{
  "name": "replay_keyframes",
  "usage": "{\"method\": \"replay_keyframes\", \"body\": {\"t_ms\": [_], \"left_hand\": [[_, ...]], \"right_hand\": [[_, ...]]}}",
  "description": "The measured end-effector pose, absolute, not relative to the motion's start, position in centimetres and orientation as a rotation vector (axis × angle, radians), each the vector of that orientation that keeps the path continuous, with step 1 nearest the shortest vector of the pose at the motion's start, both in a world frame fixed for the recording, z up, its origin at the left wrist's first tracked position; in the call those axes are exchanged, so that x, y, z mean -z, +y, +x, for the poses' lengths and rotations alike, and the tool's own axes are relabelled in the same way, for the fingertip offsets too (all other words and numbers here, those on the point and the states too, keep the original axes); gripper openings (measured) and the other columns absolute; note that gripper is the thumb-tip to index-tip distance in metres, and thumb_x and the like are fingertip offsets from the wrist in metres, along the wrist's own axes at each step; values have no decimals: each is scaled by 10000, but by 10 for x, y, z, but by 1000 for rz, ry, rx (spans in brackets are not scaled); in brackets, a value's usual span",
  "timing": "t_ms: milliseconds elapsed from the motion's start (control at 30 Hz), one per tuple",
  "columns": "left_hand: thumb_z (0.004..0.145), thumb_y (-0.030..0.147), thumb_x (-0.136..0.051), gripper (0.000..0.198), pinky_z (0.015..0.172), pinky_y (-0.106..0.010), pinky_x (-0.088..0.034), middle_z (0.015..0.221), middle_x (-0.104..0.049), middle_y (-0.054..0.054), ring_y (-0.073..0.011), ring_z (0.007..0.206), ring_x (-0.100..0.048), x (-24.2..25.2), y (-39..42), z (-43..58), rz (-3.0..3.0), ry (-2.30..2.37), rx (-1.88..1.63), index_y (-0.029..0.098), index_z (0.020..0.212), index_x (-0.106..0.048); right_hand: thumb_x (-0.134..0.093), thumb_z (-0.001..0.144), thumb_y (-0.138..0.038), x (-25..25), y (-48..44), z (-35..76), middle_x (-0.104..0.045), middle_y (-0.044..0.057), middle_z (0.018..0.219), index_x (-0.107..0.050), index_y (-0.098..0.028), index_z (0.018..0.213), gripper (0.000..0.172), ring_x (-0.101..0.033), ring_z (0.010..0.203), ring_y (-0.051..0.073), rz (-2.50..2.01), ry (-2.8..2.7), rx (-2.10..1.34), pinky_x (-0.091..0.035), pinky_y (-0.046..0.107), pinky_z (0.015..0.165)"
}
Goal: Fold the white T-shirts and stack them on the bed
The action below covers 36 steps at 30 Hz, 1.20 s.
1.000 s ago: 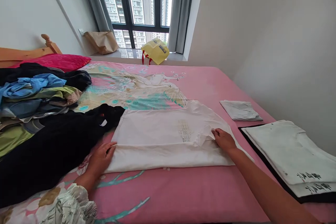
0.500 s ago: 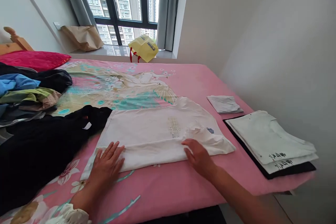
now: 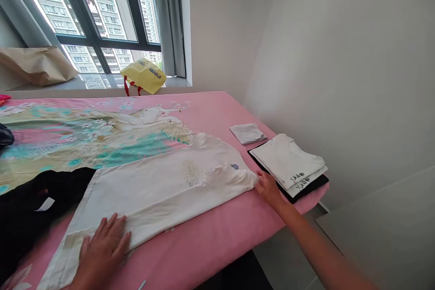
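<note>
A white T-shirt (image 3: 159,186), folded lengthwise, lies stretched across the pink bed sheet (image 3: 204,253). My left hand (image 3: 100,251) rests flat and open on its near left end, fingers spread. At the shirt's right end, near the collar, my right hand (image 3: 268,186) touches the fabric edge; its fingers look curled at the cloth, but whether they grip it does not show clearly. A small blue label (image 3: 234,166) shows near the collar.
A stack of folded white and black shirts (image 3: 290,167) sits at the bed's right corner, a small folded grey cloth (image 3: 247,133) behind it. A black garment (image 3: 30,204) lies at the left. A yellow bag (image 3: 144,76) and brown paper bag (image 3: 34,64) sit on the windowsill.
The view swung right and the clothes pile left the frame. My right hand slid from the shirt's middle to its collar end. My left hand moved down toward the hem.
</note>
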<state>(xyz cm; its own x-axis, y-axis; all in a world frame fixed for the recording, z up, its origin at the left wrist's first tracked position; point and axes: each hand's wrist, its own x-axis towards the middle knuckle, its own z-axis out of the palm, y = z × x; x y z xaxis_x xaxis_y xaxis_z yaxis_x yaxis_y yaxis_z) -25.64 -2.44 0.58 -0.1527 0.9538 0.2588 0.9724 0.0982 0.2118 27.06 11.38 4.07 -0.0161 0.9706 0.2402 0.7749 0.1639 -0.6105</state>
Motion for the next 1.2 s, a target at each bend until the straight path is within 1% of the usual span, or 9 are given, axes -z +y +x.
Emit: {"method": "replay_keyframes", "body": {"t_ms": [200,300,400,633,767,867,1000,1100,1200], "left_hand": [[884,293,-390,363,1081,-449,-322,1371,-481,-25,-212,1313,-372,-36,19,-117,-2648,-1532,535,282,1205,-559],[912,290,-343,390,1109,-483,-247,1411,-428,-23,-205,1333,-336,-34,43,-58,-2757,-1491,475,279,1264,-510],[900,382,-379,469,1116,-548,-149,1450,-366,-45,-244,1354,-292,-23,56,-30,-2705,-1624,446,290,1360,-398],[887,438,-388,547,1120,-550,-89,1485,-289,-27,-253,1374,-239,-12,55,-30,-2704,-1660,395,324,1412,-282],[893,392,-393,463,1116,-543,-141,1432,-396,-51,-244,1340,-321,-18,60,-27,-2710,-1633,455,287,1343,-428],[918,309,-335,395,1125,-481,-187,1366,-488,-50,-201,1311,-375,-25,68,-17,-2802,-1487,485,258,1259,-528],[903,374,-368,442,1114,-538,-152,1419,-420,-44,-245,1340,-321,-24,70,-4,-2754,-1553,475,292,1331,-442],[879,430,-403,529,1105,-580,-75,1461,-351,-41,-279,1363,-262,-18,64,0,-2691,-1608,490,311,1390,-342],[871,416,-420,503,1108,-542,-105,1436,-396,-52,-268,1341,-307,-16,63,-1,-2695,-1636,529,307,1361,-391]], "right_hand": [[-464,720,-292,-46,132,285,-582,27,861,-566,-173,861,211,-528,661,128,-1674,-1745,-754,-455,269,679],[-382,801,-336,-48,137,286,-571,-23,727,-536,-187,886,230,-502,514,95,-1631,-1761,-882,-416,221,528],[-400,818,-366,-44,140,289,-552,-46,637,-520,-186,961,259,-480,452,94,-1668,-1751,-906,-377,211,481],[-464,793,-279,-31,141,294,-602,5,718,-551,-191,904,166,-554,655,141,-1815,-1657,-692,-394,249,625],[-370,860,-284,-48,123,279,-622,75,936,-545,-189,979,232,-570,872,191,-1757,-1634,-483,-423,309,773],[-322,898,-277,-60,99,252,-623,83,1014,-563,-194,1053,299,-555,984,188,-1373,-1952,-363,-418,323,884],[-361,906,-351,-52,83,230,-498,62,1331,-470,-189,1290,430,-383,1273,201,-1041,-2538,-431,-242,404,1094],[-369,902,-428,-37,89,242,-301,100,1466,-335,-134,1394,575,-229,1364,248,-1493,-2485,-386,-122,496,1121],[-303,929,-379,-32,92,257,-299,122,1461,-345,-109,1387,534,-195,1376,260,-1765,-2229,-194,-76,552,1110]]}}
